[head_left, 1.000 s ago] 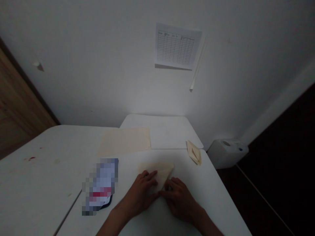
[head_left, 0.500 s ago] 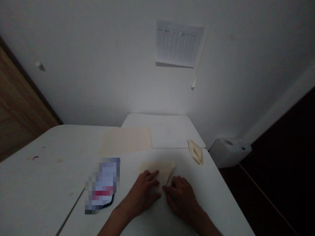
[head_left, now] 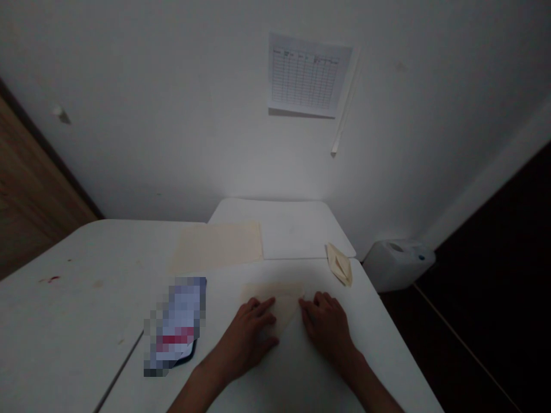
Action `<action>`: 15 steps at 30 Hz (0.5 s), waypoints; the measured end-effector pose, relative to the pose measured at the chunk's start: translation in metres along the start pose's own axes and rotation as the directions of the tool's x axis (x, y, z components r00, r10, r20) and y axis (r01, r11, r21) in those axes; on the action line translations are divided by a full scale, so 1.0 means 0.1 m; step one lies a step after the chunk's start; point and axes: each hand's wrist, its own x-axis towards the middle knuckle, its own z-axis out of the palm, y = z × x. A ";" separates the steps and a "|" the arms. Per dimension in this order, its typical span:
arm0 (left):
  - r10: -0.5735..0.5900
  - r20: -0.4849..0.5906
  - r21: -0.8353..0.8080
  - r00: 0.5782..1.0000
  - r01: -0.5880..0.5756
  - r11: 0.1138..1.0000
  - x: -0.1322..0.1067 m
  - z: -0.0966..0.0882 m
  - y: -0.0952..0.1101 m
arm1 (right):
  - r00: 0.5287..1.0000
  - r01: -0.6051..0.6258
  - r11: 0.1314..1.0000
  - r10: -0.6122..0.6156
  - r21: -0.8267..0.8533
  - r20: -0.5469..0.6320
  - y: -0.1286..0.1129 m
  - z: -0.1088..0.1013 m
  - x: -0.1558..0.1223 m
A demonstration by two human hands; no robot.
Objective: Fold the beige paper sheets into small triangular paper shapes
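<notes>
Folded cream paper triangle (head_left: 278, 301) lies flat on the white desk (head_left: 73, 310), under the left hand (head_left: 246, 338), with the right hand (head_left: 327, 328) just beside it.
Both hands are open with fingers spread, gripping nothing: the left presses on the paper, and the right's fingertips (head_left: 303, 304) touch its right edge. At 11 o'clock a flat cream sheet (head_left: 215, 248) lies on the desk. At 1 o'clock a small folded paper piece (head_left: 340, 264) sits near the far corner. At 9 o'clock a blurred flat object (head_left: 175, 324) shows a red band, its label unreadable. Past the desk's right edge, a white plastic canister (head_left: 398, 265) stands at 2 o'clock. A wall-mounted printed grid sheet (head_left: 310, 74) is too small to read. Open desk lies mostly toward 9 o'clock.
</notes>
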 end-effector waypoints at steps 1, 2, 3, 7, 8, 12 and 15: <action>-0.002 0.004 0.002 1.000 0.002 1.000 0.00 -0.01 0.01 | 1.000 -0.014 1.000 0.014 -0.009 -0.007 0.01 0.00 0.01; -0.001 0.006 0.006 1.000 0.001 1.000 0.00 -0.02 0.01 | 1.000 -0.028 0.999 0.028 -0.018 -0.012 0.01 0.01 0.02; 0.004 0.006 0.011 1.000 -0.004 1.000 0.00 -0.02 0.02 | 0.999 -0.039 0.999 0.039 -0.026 -0.016 0.02 0.02 0.03; 0.042 0.006 0.049 0.999 -0.043 0.998 -0.01 -0.04 0.06 | 0.998 -0.052 0.998 0.051 -0.043 -0.024 0.03 0.04 0.04; 0.049 0.006 0.055 0.999 -0.049 0.997 -0.01 -0.05 0.07 | 0.998 -0.053 0.997 0.052 -0.047 -0.027 0.02 0.04 0.04; 0.054 -0.003 0.061 0.999 -0.054 0.997 0.00 -0.07 0.11 | 0.999 -0.025 0.999 0.024 -0.020 -0.036 -0.07 0.00 0.05; 0.049 0.010 0.070 0.999 -0.049 0.996 0.01 -0.08 0.13 | 0.995 0.099 0.993 -0.099 0.071 0.000 -0.21 -0.03 0.07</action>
